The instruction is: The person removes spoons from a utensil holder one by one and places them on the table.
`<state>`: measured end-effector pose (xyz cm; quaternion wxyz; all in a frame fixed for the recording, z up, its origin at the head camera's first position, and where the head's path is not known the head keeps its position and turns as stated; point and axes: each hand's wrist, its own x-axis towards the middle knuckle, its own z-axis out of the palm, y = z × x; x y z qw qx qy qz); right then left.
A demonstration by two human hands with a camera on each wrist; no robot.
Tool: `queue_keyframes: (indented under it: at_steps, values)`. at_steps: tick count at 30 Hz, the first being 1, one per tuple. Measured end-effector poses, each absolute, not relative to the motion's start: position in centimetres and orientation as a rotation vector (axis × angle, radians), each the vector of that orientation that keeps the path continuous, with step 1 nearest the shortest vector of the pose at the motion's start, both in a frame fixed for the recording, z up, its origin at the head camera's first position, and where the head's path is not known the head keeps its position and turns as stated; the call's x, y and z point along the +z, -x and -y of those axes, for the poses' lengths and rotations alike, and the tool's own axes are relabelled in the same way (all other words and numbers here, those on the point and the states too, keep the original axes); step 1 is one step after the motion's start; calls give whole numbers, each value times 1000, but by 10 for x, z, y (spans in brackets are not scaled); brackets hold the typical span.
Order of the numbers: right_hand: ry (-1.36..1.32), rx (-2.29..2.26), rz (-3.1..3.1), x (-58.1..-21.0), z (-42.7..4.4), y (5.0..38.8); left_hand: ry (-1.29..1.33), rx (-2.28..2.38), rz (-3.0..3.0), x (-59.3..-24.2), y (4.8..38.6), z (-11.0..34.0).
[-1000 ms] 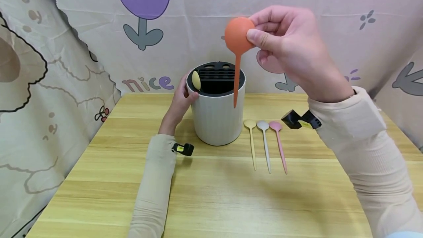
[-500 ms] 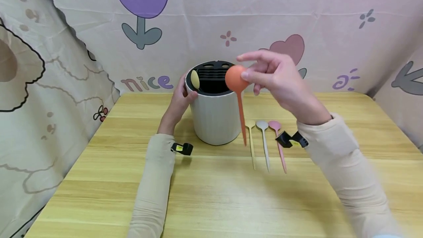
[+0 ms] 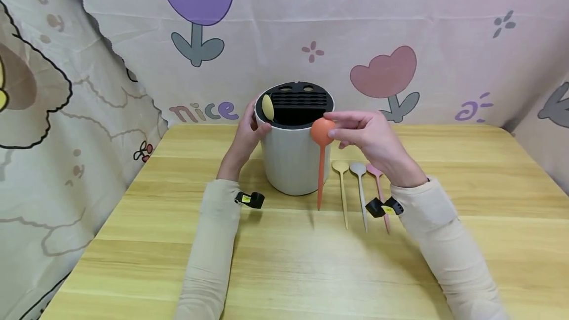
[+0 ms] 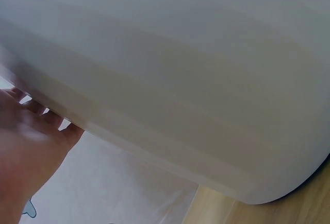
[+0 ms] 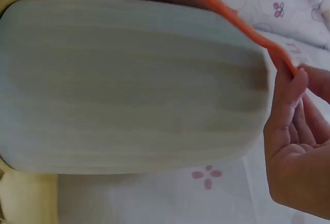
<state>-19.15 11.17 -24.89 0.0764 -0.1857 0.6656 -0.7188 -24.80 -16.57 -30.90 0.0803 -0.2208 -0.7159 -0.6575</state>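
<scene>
My right hand (image 3: 371, 140) pinches an orange spoon (image 3: 321, 162) by the edge of its round bowl, the handle pointing down. In the head view the spoon hangs before the front right side of a white ribbed utensil holder (image 3: 291, 162) with a black slotted top. The right wrist view has the spoon (image 5: 232, 15) edge-on between thumb and fingers. At the holder's left side my left hand (image 3: 244, 135) grips it near the rim, thumb at the front. A pale yellow spoon's bowl (image 3: 267, 107) sticks up from the holder's left part; its handle is hidden inside.
Right of the holder lie a yellow spoon (image 3: 341, 189), a grey spoon (image 3: 360, 191) and a pink spoon (image 3: 375, 172), handles toward me. My right wrist's camera partly covers the pink one. A printed cloth (image 3: 275, 38) hangs behind the wooden table (image 3: 284, 260).
My right hand has come down from above the holder with the orange spoon, which is now in front of the holder's side. The left hand stays on the holder.
</scene>
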Motion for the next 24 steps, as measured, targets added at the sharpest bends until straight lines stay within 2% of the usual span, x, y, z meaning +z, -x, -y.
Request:
queue_keyframes:
  at_steps: [24]
  values:
    - [640, -2021, -2147, -271, -125, 197, 656, -1948, 2159, -308, 246, 165]
